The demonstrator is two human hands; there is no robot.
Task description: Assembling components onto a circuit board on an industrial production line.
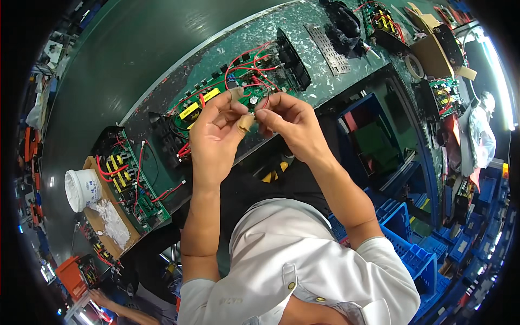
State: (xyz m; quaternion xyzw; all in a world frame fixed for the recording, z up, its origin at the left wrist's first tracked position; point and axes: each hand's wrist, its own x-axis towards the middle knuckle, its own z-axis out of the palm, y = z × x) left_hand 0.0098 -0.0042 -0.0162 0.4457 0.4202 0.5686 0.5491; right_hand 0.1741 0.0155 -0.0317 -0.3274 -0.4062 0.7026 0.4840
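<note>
My two hands meet over a long green circuit board (212,86) with yellow transformers, black parts and looping red wires. My left hand (216,130) has beige covers on its thumb and index fingertip. Its fingers are curled, and the thumb tip presses toward a tiny pale piece between the hands, too small to name. My right hand (290,119) pinches at the end of a thin red wire (266,100), its thumb nearly touching my left thumb. A black end plate (292,59) stands upright at the board's right end.
At left, a second wired board (122,173) lies beside a white tub (82,189) and cardboard smeared with white paste (115,225). A perforated metal strip (327,49) lies at the back right. Blue crates (406,244) stand low at right. Another person's hand (103,299) shows at lower left.
</note>
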